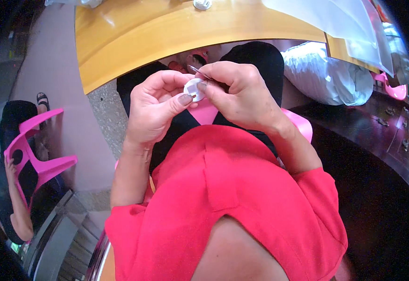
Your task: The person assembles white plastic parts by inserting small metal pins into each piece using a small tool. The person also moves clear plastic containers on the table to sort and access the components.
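Between both hands' grip (196, 91), white disc (193, 88).

- I see a yellow wooden table (167, 37) along the top edge.
- White plastic bag (328, 77) at right, under the table.
- Pink plastic chair (38, 157) far left; another person (12, 201) sits there.

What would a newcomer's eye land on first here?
The bright red top fills the lower middle. Just above it, the left hand and right hand pinch a small white round disc between them, the right also holding a thin metal tool. A curved wooden table edge arcs across the top.
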A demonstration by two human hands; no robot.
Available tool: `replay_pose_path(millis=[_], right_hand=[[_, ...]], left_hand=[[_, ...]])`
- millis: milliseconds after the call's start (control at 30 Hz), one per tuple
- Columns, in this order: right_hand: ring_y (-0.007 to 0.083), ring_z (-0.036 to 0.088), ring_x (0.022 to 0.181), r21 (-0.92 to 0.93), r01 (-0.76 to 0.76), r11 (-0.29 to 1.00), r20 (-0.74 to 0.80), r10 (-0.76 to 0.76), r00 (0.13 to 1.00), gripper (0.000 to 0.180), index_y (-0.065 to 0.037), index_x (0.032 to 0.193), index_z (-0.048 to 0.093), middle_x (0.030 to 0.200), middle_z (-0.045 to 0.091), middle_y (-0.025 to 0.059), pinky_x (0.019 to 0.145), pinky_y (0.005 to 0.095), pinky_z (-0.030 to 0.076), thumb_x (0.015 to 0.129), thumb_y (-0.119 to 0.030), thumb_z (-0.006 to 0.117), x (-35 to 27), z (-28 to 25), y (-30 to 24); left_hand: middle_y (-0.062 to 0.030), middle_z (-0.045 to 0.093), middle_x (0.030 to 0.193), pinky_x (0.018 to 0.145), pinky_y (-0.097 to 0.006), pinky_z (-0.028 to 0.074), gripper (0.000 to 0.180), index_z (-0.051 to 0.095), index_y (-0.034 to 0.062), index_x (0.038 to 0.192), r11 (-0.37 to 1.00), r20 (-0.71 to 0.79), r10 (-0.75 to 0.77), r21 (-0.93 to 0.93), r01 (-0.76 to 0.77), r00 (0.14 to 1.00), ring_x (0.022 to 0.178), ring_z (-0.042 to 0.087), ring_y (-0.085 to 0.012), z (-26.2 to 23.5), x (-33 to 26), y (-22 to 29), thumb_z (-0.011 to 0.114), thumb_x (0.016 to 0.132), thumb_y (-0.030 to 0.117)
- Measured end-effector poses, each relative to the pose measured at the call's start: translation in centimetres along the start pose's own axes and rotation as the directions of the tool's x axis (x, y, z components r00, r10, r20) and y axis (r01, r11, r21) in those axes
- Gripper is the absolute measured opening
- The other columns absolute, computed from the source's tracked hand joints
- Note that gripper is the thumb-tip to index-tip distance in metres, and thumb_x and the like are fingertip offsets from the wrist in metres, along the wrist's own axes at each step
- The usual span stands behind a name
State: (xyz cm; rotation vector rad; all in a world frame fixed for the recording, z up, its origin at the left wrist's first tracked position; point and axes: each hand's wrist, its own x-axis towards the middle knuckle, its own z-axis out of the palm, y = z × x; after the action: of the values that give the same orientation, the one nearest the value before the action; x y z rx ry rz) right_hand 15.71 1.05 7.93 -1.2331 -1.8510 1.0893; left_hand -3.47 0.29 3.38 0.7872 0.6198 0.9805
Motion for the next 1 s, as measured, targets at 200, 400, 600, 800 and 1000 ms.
replay_pose_path(millis=[200,400,600,800,1000], right_hand=[[0.0244,0.065,0.068,-0.185,0.138,0.973,-0.084,-0.156,0.984,0.033,0.006,0.114,0.057,0.078,0.062,0.0158,0.063,0.0294,0.051,0.081,0.009,0.054,-1.3,-0.5,0.2],[0.0264,0.064,0.065,-0.255,0.208,0.944,0.106,-0.186,0.977,0.041,0.005,0.115,0.055,0.075,0.061,0.0151,0.058,0.0328,0.051,0.074,0.012,0.057,-2.7,-0.4,-0.2],[0.0268,0.061,0.061,-0.31,0.234,0.921,0.114,-0.208,0.971,0.038,0.004,0.11,0.057,0.07,0.058,0.0148,0.053,0.0333,0.048,0.073,0.011,0.059,-2.5,0.1,-0.4],[0.0256,0.056,0.056,-0.405,0.256,0.878,0.124,-0.224,0.967,0.037,0.004,0.11,0.057,0.066,0.053,0.0123,0.049,0.0347,0.045,0.073,0.009,0.059,-2.4,0.1,-0.4],[0.0253,0.056,0.056,-0.46,0.268,0.847,0.079,-0.261,0.962,0.041,0.004,0.112,0.057,0.066,0.052,0.0115,0.049,0.0351,0.045,0.071,0.009,0.059,-2.4,0.5,-0.1]], left_hand=[[-0.0145,0.062,0.109,0.076,-0.031,0.055,0.042,0.053,-0.0039,0.122,0.998,-0.086,0.056,-0.026,-0.059,0.995,0.091,0.064,-0.0237,0.4,-0.1,0.3,0.067,0.083,0.003],[-0.0124,0.062,0.106,0.078,-0.032,0.055,0.037,0.057,-0.0057,0.118,0.991,-0.04,0.134,-0.016,-0.135,0.99,0.091,0.063,-0.0202,0.0,-0.3,0.3,0.065,0.081,-0.006],[-0.0163,0.059,0.117,0.08,-0.036,0.055,0.04,0.055,-0.0013,0.121,0.99,-0.009,0.14,-0.002,-0.14,0.99,0.098,0.063,-0.0271,-0.1,-0.3,0.2,0.065,0.083,0.0],[-0.0168,0.06,0.116,0.08,-0.036,0.055,0.039,0.056,-0.0017,0.12,0.988,-0.009,0.152,0.013,-0.152,0.988,0.098,0.063,-0.026,0.1,-0.4,0.3,0.065,0.083,-0.001],[-0.0133,0.064,0.104,0.082,-0.033,0.056,0.035,0.058,-0.0055,0.116,0.993,-0.067,0.113,-0.036,-0.116,0.991,0.093,0.064,-0.0204,0.6,-0.3,0.4,0.065,0.081,-0.008]])
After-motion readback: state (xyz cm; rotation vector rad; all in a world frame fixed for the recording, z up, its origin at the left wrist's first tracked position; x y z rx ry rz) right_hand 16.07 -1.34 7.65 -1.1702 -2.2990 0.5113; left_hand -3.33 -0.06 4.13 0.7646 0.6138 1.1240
